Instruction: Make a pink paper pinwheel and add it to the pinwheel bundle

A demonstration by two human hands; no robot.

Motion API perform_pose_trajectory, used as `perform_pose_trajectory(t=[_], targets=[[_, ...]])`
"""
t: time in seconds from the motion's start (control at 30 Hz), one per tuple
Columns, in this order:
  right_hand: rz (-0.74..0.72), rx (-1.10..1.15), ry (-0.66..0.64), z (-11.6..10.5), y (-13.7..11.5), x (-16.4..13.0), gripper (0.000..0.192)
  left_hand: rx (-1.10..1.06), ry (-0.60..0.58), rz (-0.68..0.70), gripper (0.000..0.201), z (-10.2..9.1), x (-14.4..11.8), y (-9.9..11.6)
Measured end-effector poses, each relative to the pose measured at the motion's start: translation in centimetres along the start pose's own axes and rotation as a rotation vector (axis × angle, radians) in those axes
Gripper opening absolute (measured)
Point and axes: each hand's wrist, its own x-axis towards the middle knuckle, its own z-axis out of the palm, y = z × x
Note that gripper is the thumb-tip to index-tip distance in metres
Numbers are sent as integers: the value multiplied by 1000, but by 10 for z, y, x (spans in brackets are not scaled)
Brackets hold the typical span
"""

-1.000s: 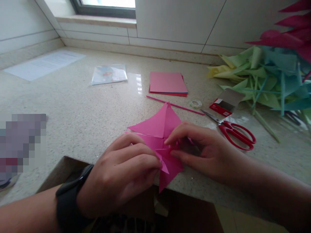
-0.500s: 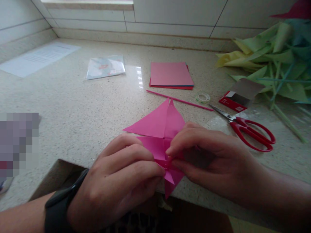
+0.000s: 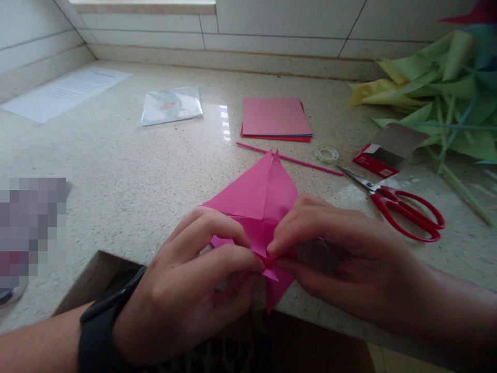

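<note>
Head view: pink paper, cut, lying at the near edge of the tabletop. Left hand: fingers pinching a flap. Right hand: fingers narrow, grip unclear. Change: fingertips drawn closer together, seemingly concentrating work on that flap.

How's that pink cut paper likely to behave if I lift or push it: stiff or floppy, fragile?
The pink cut paper looks thin, so it should be light and easily nudged. Its flap beside the left hand bends over, so probably floppy rather than stiff. The slit running toward its middle might tear further if pulled.
</note>
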Motion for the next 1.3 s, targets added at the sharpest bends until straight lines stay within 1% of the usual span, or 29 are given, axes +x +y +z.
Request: perform_pose_trajectory(t=[0.27,0.37,0.47,0.6,0.73,0.87,0.97,1.03,1.1,1.17,1.2,1.23,1.3], targets=[[-97,-29,-38,0,0,0,16,-117,-20,5,19,1,4,0],[-107,-25,-60,0,0,0,23,-152,-6,-7,17,1,2,0],[-121,-28,-46,1,-1,0,29,-151,5,-12,18,2,0,-1],[-114,-46,-18,4,0,1,23,-136,24,-14,17,3,-1,-1],[-113,-42,-4,4,0,1,22,-135,45,-34,18,3,3,0],[-92,-46,11,3,-2,1,17,-153,29,-37,14,2,6,1],[-135,-51,20,-1,-3,1,18,-149,20,-17,16,2,7,0],[-145,-46,68,-4,-2,1,17,-142,-4,-8,18,1,7,0],[-91,-66,211,-8,3,3,13,-135,-45,-7,20,0,8,0],[17,-117,424,-12,11,6,14,-132,-90,6,21,-3,10,2],[89,-140,491,-14,16,8,20,-134,-112,15,21,-4,12,3],[152,-121,538,-16,21,9,27,-139,-135,20,20,-6,14,4],[257,19,552,-20,28,13,35,-150,-171,14,20,-8,18,5]])
